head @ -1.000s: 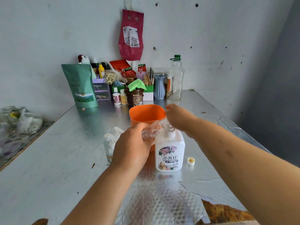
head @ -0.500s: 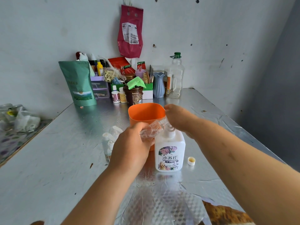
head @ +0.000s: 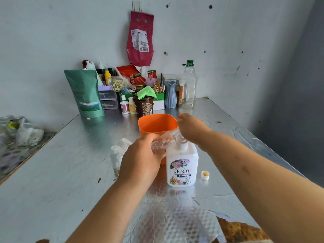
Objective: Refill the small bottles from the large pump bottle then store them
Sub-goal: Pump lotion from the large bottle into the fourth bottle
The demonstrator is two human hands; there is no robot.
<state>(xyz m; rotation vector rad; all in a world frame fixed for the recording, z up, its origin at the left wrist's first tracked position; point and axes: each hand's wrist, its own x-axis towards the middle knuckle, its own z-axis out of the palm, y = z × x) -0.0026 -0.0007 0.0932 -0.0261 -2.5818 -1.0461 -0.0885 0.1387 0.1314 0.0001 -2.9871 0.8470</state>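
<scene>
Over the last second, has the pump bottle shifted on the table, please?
No. The pump bottle stands where it was, just left of the small cap.

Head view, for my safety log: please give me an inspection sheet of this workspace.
Surface: silver foil-covered table, wrinkled near the front edge.
Job's things: white pump bottle upright; small clear bottle tilted at its spout; orange cup behind; small white bottles to the left; loose cap to the right.
Clutter: green pouch, brown tub, blue vase and tall clear bottle at the back; plastic bags far left.
Hands: left hand grips the small clear bottle; right hand covers the pump head, fingers hidden.
Cables: nothing seen.
Surroundings: marked wall with a red bag hanging on it.
</scene>
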